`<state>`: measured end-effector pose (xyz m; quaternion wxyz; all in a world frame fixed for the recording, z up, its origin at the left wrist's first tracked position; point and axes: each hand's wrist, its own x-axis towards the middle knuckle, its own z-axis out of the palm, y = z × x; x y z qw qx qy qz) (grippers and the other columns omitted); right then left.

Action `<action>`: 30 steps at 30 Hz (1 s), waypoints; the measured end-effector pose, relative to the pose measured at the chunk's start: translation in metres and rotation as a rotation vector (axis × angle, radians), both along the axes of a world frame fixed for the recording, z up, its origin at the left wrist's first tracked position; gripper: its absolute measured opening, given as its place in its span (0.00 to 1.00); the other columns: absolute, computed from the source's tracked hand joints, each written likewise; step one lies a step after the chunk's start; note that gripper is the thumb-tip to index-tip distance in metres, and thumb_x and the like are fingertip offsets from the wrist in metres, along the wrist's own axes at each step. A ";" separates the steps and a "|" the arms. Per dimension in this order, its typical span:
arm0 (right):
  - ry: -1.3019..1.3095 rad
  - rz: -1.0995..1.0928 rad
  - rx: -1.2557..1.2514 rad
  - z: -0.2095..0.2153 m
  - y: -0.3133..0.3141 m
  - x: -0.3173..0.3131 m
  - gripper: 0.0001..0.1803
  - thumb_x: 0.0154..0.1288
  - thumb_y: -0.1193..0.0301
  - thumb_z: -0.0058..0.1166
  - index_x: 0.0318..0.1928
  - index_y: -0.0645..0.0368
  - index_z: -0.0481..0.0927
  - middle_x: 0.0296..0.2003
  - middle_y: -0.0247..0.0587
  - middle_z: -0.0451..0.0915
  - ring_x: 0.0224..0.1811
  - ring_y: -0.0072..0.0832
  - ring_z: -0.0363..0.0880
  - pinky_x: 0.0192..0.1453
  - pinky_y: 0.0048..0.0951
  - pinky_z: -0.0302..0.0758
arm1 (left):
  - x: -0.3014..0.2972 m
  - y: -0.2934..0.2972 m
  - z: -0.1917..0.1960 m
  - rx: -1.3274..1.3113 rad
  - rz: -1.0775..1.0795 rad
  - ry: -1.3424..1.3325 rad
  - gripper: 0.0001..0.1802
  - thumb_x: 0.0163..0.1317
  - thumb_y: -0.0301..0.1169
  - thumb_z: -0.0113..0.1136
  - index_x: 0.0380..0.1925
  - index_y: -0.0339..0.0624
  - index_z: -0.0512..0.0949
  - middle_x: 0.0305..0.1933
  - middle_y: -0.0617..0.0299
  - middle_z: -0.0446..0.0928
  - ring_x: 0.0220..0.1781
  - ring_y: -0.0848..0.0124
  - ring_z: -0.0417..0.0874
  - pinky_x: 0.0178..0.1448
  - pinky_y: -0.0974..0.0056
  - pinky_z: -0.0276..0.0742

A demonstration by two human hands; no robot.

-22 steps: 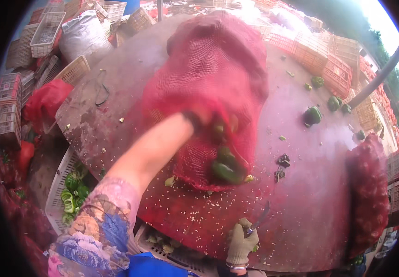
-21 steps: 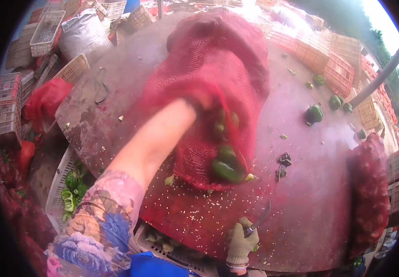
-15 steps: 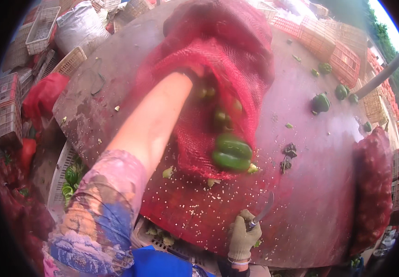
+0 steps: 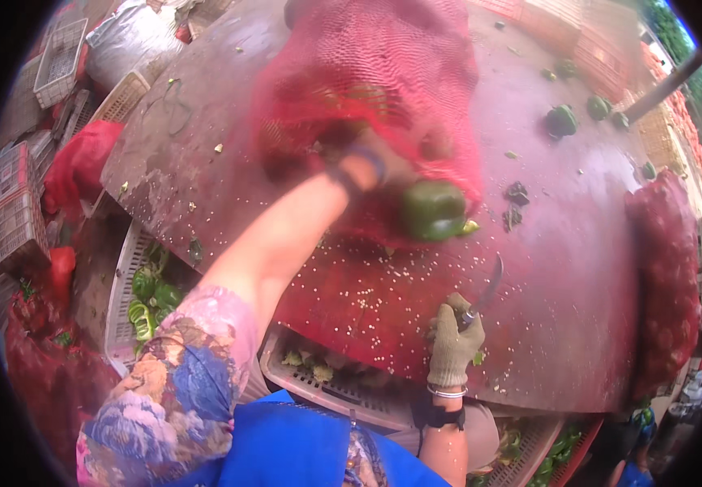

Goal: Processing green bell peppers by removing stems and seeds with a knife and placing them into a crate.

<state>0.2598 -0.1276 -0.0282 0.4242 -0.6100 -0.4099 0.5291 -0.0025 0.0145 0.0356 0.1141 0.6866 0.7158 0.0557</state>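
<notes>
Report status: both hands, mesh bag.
Left hand at mouth of red mesh bag, grip unclear. Gloved right hand holds curved knife. Green pepper at bag opening.

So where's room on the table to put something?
The right of the table, between the curved knife and right-edge mesh sack. It's crowded around the central mesh sack and green bell pepper; seeds litter the front.
</notes>
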 end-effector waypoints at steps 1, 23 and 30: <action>-0.027 0.048 0.043 -0.001 -0.002 -0.005 0.08 0.62 0.76 0.56 0.42 0.63 0.78 0.24 0.30 0.76 0.22 0.14 0.74 0.23 0.18 0.72 | -0.014 0.002 -0.047 0.322 0.061 0.031 0.37 0.53 0.55 0.61 0.61 0.50 0.70 0.56 0.48 0.78 0.59 0.53 0.78 0.64 0.51 0.70; -0.066 -0.162 0.153 -0.014 -0.070 0.021 0.13 0.59 0.62 0.63 0.39 0.57 0.82 0.27 0.39 0.82 0.30 0.23 0.80 0.39 0.32 0.76 | 0.101 -0.076 0.008 0.244 -0.109 0.026 0.33 0.44 0.45 0.62 0.54 0.55 0.71 0.52 0.47 0.76 0.57 0.49 0.74 0.59 0.49 0.66; 0.050 -0.190 0.196 -0.014 -0.069 0.011 0.14 0.58 0.61 0.62 0.38 0.59 0.81 0.28 0.43 0.82 0.29 0.34 0.79 0.38 0.36 0.75 | 0.075 -0.101 -0.027 0.416 -0.030 -0.068 0.39 0.45 0.37 0.66 0.61 0.44 0.66 0.53 0.44 0.73 0.59 0.48 0.73 0.63 0.52 0.68</action>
